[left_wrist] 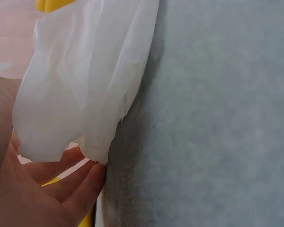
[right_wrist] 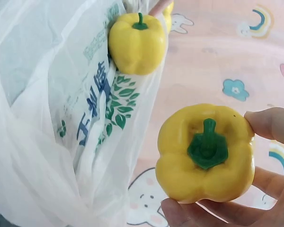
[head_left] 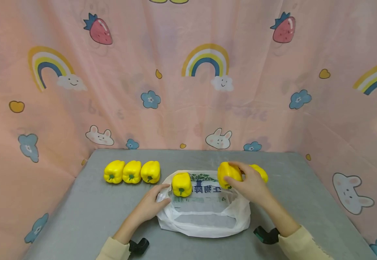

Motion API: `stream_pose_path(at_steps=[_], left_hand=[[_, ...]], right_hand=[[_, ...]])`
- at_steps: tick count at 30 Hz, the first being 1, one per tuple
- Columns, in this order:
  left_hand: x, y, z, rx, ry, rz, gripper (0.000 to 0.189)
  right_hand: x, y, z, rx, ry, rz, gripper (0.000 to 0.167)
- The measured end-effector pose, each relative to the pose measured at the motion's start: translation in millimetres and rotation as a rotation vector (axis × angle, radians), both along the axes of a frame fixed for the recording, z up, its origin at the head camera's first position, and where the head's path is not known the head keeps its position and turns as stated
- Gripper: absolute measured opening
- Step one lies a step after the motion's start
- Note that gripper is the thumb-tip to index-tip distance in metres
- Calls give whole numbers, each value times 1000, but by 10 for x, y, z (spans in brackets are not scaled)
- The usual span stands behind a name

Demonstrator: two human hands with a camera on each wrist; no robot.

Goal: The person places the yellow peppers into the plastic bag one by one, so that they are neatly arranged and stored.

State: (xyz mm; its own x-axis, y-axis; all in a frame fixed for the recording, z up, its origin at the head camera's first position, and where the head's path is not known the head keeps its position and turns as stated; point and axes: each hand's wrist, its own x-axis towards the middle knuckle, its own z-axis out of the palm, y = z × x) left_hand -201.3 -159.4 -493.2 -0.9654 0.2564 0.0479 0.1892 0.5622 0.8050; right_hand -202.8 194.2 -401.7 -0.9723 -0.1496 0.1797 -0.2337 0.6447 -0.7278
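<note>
My right hand (head_left: 253, 186) grips a yellow bell pepper (head_left: 228, 174) between thumb and fingers, over the right rim of a white plastic bag (head_left: 204, 229). Its green stem (right_wrist: 208, 146) faces the right wrist camera. The bag lies with its mouth spread, green leaves and blue print showing. A second bell pepper (head_left: 181, 185) sits at the bag's left side, against the printed film. My left hand (head_left: 150, 203) touches the bag's left edge, fingers extended; in the left wrist view, white film (left_wrist: 80, 80) covers part of the fingers.
Three yellow bell peppers (head_left: 132, 172) stand in a row at the back left of the grey table (head_left: 110, 209). Another pepper (head_left: 261, 172) lies behind my right hand, partly hidden. A pink patterned curtain (head_left: 175, 119) borders the table at the back and sides.
</note>
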Motion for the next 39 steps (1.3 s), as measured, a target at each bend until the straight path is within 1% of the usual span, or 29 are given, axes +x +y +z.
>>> stream_pose_path(at_steps=[12, 18, 21, 29, 34, 39], left_hand=[[15, 13, 13, -8, 3, -7, 50], [13, 13, -4, -3, 0, 6, 51], [15, 8, -2, 2, 8, 4, 51], [20, 12, 14, 0, 9, 2, 51], [16, 16, 17, 1, 15, -4, 50], [15, 18, 10, 0, 17, -5, 50]], right_hand=[[-25, -175, -110, -2, 23, 36, 58], [-55, -292, -117, 50, 28, 28, 57], [-79, -353, -127, 70, 15, 22, 57], [-153, -510, -215, 109, -30, 56, 56], [-166, -596, -269, 137, -59, 64, 56], [-189, -658, -314, 176, -61, 59, 55]])
